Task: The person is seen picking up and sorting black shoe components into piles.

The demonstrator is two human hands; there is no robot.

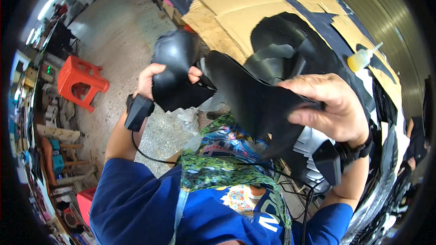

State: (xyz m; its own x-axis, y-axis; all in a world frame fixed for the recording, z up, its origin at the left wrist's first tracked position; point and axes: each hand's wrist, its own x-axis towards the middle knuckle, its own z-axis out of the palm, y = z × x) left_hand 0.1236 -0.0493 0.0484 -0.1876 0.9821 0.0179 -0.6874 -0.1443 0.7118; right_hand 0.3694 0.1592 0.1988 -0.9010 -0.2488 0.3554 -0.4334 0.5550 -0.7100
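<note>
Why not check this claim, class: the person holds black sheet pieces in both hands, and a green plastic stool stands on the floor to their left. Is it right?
Not quite. The head view shows the plastic stool is red-orange, not green. The rest holds: the left hand and the right hand each grip black sheet pieces, and the stool stands on the floor to the person's left.

workshop, cardboard-covered bench, glue bottle
</note>
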